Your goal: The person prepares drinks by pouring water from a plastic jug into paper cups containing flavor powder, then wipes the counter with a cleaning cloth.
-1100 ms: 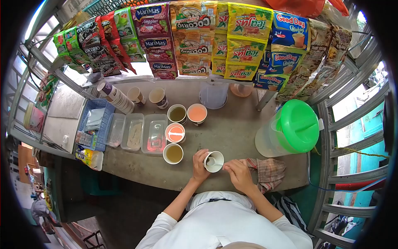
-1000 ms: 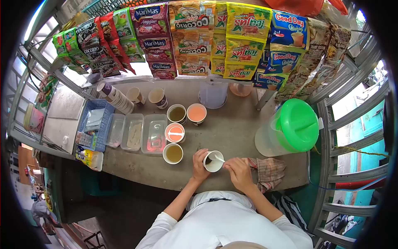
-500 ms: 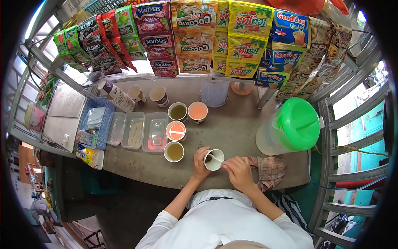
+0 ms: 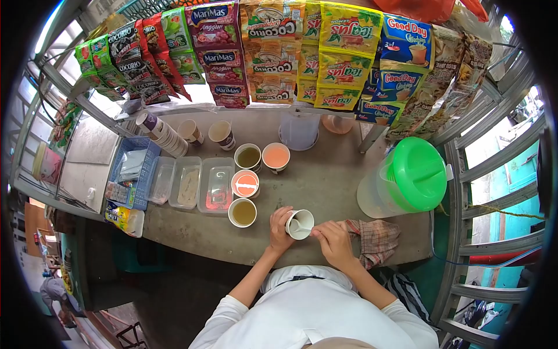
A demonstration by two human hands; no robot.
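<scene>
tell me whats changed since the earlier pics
The white spoon has shifted about inside the held cup; its exact path can't be told. Nothing was newly grasped or released: the left hand stays on the cup, the right on the spoon. The pitcher and checked cloth stayed put.

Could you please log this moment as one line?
left hand: holding paper cup | right hand: pinching white spoon in cup | left side: four filled cups | right side: checkered cloth, green-lidded pitcher
</scene>
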